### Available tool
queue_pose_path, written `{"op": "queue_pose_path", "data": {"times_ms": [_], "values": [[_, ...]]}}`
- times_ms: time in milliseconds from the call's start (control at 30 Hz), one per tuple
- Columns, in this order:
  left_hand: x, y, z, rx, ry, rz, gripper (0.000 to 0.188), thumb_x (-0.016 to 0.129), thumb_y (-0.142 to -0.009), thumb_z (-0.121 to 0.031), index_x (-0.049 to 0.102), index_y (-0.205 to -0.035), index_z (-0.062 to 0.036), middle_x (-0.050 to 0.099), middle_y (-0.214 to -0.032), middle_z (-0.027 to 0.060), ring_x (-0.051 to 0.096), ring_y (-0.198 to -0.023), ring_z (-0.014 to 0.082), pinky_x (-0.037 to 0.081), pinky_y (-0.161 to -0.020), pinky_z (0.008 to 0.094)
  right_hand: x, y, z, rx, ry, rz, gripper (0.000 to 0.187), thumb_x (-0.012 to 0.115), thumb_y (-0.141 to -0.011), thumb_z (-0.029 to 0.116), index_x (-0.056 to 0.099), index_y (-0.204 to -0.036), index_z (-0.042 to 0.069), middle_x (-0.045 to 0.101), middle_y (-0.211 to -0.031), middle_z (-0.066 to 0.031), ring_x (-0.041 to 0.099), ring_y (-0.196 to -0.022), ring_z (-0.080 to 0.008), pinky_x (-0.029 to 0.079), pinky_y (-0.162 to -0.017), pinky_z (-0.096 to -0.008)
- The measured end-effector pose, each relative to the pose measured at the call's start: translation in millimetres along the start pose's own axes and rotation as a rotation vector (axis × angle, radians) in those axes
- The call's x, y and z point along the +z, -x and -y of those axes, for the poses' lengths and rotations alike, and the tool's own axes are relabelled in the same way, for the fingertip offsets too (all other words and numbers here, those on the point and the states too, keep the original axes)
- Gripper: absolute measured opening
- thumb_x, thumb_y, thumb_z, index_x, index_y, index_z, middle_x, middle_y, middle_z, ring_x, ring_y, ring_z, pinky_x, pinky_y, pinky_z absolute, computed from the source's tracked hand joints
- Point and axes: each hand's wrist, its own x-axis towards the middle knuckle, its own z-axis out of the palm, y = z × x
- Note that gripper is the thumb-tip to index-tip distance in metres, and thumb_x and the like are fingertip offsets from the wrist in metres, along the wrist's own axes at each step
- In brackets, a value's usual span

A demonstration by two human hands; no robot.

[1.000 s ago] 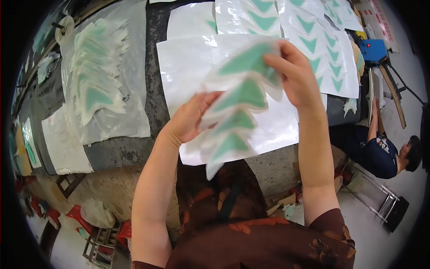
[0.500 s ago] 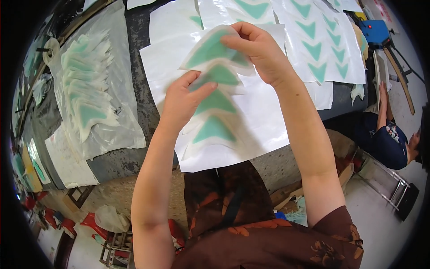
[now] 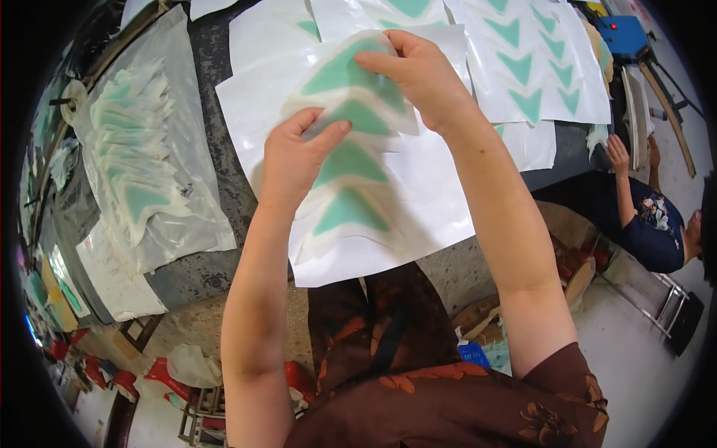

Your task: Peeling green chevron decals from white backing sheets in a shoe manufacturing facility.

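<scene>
left hand (image 3: 299, 153): forearm came up from the lower edge, wrist bent forward, palm down. Grip pinched the left edge of the fan of green chevron pieces (image 3: 347, 160), thumb on top pointing right, fingers mostly hidden under the pieces.
right hand (image 3: 422, 75): forearm rose steeper and reached further than the left. Grip pinched the top chevron piece (image 3: 347, 71) at its upper right edge, fingertips curled over that edge.
chevron pieces: four green chevrons on translucent backing, overlapped in a column, held above the white sheet (image 3: 418, 201), tips pointing away from the person.
white sheet: lay on the counter (image 3: 216, 97); its near edge overhung the counter edge toward the person's lap.
edges / room: bare dark counter strip between the white sheet and the plastic sheet (image 3: 194, 224) on the left. Right of the hands, sheets sat close together with little bare counter.
left stack: pile of pale green chevrons (image 3: 134, 164) lay on the plastic sheet, well apart from the hands.
far side: sheets with rows of green chevrons (image 3: 534, 67) covered the far counter.
other person: a seated co-worker (image 3: 646, 216) at the right, one hand near the counter end.
</scene>
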Motion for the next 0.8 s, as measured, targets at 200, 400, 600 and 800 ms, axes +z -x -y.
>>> {"op": "queue_pose_path", "data": {"times_ms": [200, 400, 600, 800], "values": [[11.4, 1.0, 3.3, 0.045, -0.169, -0.139, 0.025, 0.075, -0.082, -0.023, 0.066, -0.088, -0.0004, 0.061, -0.072, -0.0032, 0.046, -0.063, 0.0045, 0.039, -0.058, 0.0214, 7.5, 3.5, -2.9, -0.106, 0.090, -0.072, 0.021, 0.065, -0.077, 0.020, 0.063, -0.088, 0.002, 0.060, -0.076, -0.0014, 0.051, -0.065, -0.0100, 0.042, -0.057, -0.0272], [12.4, -11.8, 33.4, 0.331, -0.466, -0.384, 0.028, 0.074, -0.076, -0.026, 0.063, -0.074, -0.0001, 0.057, -0.065, 0.0149, 0.050, -0.056, 0.0237, 0.041, -0.057, 0.0344, 16.2, 15.2, 0.5, -0.254, 0.128, -0.210, 0.021, 0.067, -0.078, 0.016, 0.065, -0.094, 0.002, 0.064, -0.081, -0.0015, 0.055, -0.068, -0.0102, 0.045, -0.064, -0.0255], [-11.3, -13.9, 33.5, 0.081, -0.291, -0.198, 0.027, 0.071, -0.083, -0.024, 0.061, -0.072, -0.0010, 0.053, -0.060, 0.0068, 0.049, -0.057, 0.0126, 0.039, -0.056, 0.0299, -9.3, 42.4, 21.8, -0.326, -0.311, 0.095, 0.024, 0.070, -0.084, 0.016, 0.063, -0.104, 0.004, 0.064, -0.094, -0.0006, 0.058, -0.087, -0.0083, 0.046, -0.077, -0.0237], [-36.9, -19.0, 3.8, -0.196, 0.121, 0.118, 0.023, 0.067, -0.088, -0.025, 0.067, -0.098, -0.0034, 0.065, -0.086, 0.0001, 0.055, -0.077, 0.0085, 0.044, -0.073, 0.0231, -47.4, 63.7, -7.7, 0.017, -0.096, 0.507, 0.022, 0.071, -0.081, 0.009, 0.064, -0.101, 0.005, 0.064, -0.092, 0.0002, 0.058, -0.087, -0.0074, 0.046, -0.078, -0.0227]]}}
